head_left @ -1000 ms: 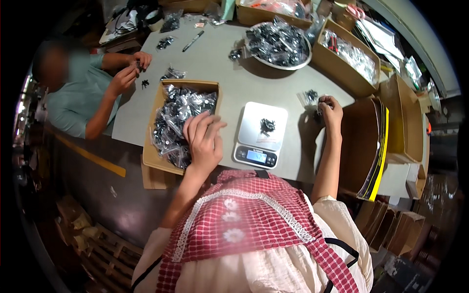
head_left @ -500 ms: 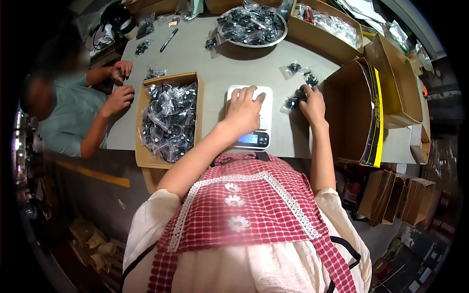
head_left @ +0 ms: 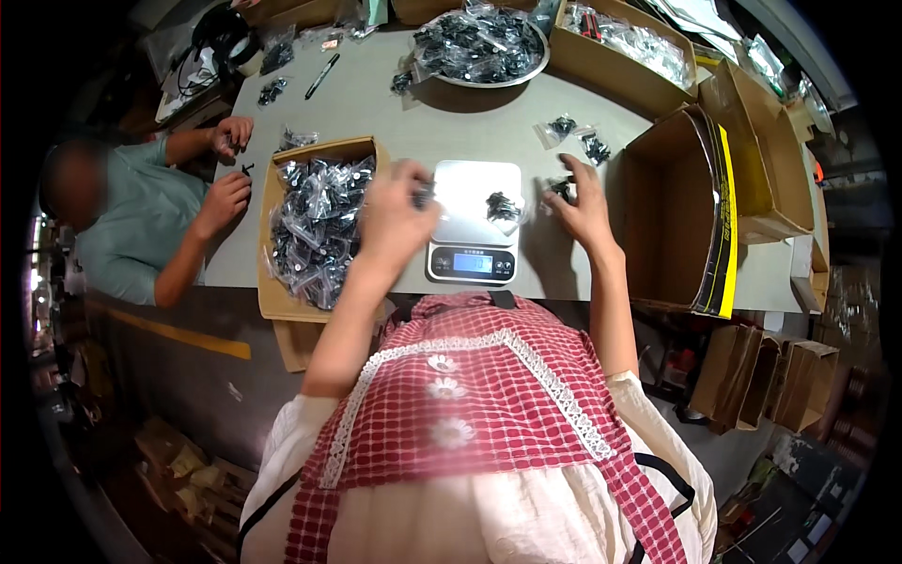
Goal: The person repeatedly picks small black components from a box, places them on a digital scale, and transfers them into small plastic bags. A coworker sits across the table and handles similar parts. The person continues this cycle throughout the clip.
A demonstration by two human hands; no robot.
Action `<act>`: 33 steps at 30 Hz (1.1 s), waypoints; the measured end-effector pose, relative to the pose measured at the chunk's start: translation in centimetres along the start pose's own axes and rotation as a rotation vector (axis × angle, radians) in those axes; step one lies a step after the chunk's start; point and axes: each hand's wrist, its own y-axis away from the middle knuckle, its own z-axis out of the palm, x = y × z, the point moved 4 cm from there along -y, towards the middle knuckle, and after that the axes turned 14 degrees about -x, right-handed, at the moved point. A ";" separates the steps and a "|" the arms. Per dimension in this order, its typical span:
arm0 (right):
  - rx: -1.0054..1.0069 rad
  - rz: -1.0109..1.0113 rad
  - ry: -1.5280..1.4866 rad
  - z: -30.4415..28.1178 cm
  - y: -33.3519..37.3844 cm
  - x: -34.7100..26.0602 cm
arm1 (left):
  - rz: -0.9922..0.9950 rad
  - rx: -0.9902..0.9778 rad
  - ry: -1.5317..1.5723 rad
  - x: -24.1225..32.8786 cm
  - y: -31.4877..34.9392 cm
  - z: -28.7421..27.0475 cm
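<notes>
A white kitchen scale [head_left: 460, 230] with a lit display stands in front of me. On its right side lies a small clear bag of black parts [head_left: 503, 208]. My left hand [head_left: 399, 221], smeared by motion, is between the scale and the carton of filled bags [head_left: 322, 226]; a dark small bag [head_left: 424, 195] shows at its fingertips. To the right of the scale, my right hand [head_left: 589, 211] has its thumb and fingers around another bag of black parts [head_left: 562, 191]. Two more such bags [head_left: 595, 148] [head_left: 561, 128] lie just beyond it.
A metal bowl [head_left: 543, 62] heaped with bags is at the back. Open cartons [head_left: 667, 188] line the right side, and a long box of clear bags [head_left: 639, 86] sits at the back right. A marker [head_left: 322, 77] lies back left. At the left a co-worker's hands [head_left: 228, 193] handle small dark parts.
My left hand has lifted off the scale and swung left toward the carton, uncovering the bag on the plate. My right hand has shifted slightly left with a bag, away from the other two.
</notes>
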 end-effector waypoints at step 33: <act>0.164 0.179 0.176 -1.4 -5.5 5.6 | 0.060 0.131 -0.012 -0.9 0.5 1.2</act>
